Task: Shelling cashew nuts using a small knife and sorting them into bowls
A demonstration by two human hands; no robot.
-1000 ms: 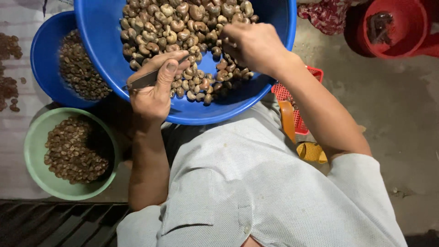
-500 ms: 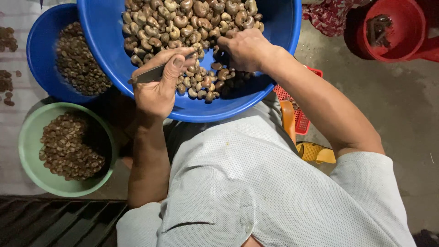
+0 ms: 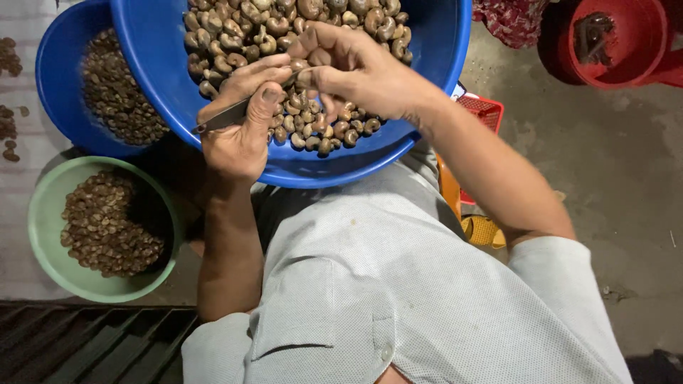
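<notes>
A big blue basin (image 3: 341, 167) of unshelled cashew nuts (image 3: 242, 28) rests in front of me, over my lap. My left hand (image 3: 238, 135) is closed around a small metal knife (image 3: 224, 117), thumb along the handle, above the basin's near edge. My right hand (image 3: 363, 67) pinches a single nut (image 3: 304, 77) between its fingertips, right against the left hand's fingers and the blade tip. Both hands hover over the nuts.
A smaller blue bowl (image 3: 53, 92) of dark shells sits to the left, with a green bowl (image 3: 43, 213) of brown pieces below it. A red bucket (image 3: 633, 64) stands at the top right. A red basket (image 3: 484, 110) and a yellow object (image 3: 484, 231) lie beside my right arm. A dark grate (image 3: 85, 345) fills the lower left.
My right hand has come off the pile and moved left to meet the left hand, bringing a nut to the knife. The left hand stayed almost still.
</notes>
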